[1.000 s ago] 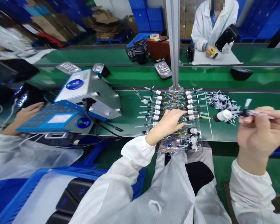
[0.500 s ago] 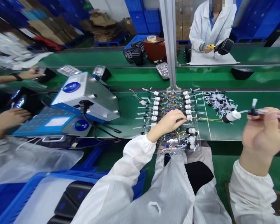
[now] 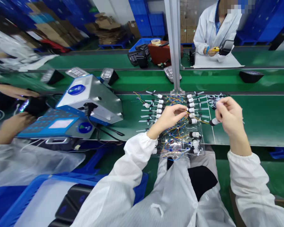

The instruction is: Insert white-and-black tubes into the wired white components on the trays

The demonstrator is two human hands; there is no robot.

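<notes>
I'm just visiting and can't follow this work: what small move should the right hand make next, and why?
Probably ease the outlying white part toward the row of similar parts: it sits apart, close by the right hand, and yellow wire runs from it toward the left hand.

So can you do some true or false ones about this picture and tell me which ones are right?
1. The left hand is near colourful wires. True.
2. The right hand lies flat on the silver machine. False: it is beside a black-and-white part.
3. A tape roll is on a reddish-brown case. True.
4. The metal post is lying down. False: it stands up.
</notes>
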